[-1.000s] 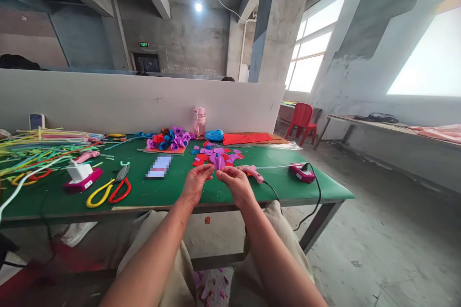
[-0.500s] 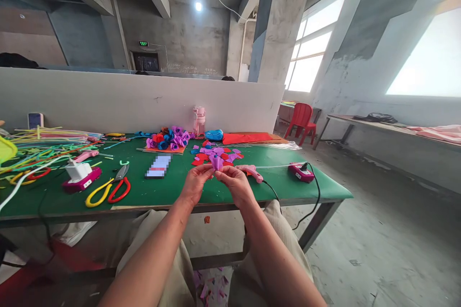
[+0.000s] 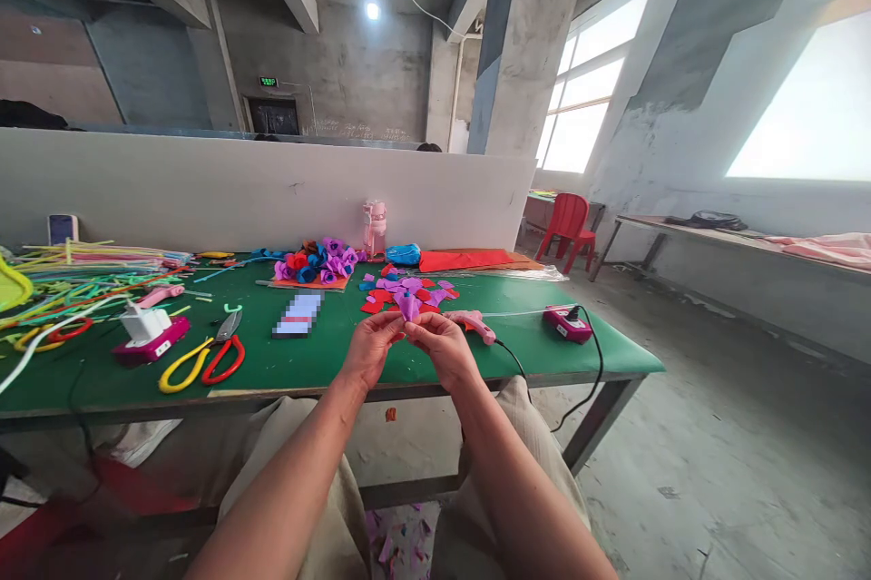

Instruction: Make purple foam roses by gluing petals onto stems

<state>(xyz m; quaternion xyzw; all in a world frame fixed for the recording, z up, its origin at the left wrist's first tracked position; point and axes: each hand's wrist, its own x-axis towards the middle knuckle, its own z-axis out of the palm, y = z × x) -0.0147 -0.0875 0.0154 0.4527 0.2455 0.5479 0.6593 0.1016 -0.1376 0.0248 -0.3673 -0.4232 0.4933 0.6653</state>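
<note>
I see a person sitting at a green table (image 3: 507,358), both forearms stretched out over its near edge. The left hand (image 3: 369,348) and the right hand (image 3: 444,348) meet above the tabletop, thumbs and fingertips pinched together on a small purple paper flower (image 3: 409,304). It is held between the two hands, just in front of a scatter of red, purple and blue petals (image 3: 374,305). Close by the right hand lies a pink glue gun (image 3: 476,326), its black cord dropping over the near edge; farther right sits a magenta socket block (image 3: 567,326) with a plug in it. To the left, scissors (image 3: 232,326) with one yellow and one red handle lie spread apart, and a phone (image 3: 298,314) with a blurred screen lies between them and the left hand. Beyond the phone I see a heap of coloured flowers (image 3: 331,259), and behind that, a pink bottle (image 3: 375,231) stands upright by the white partition (image 3: 435,185).
</note>
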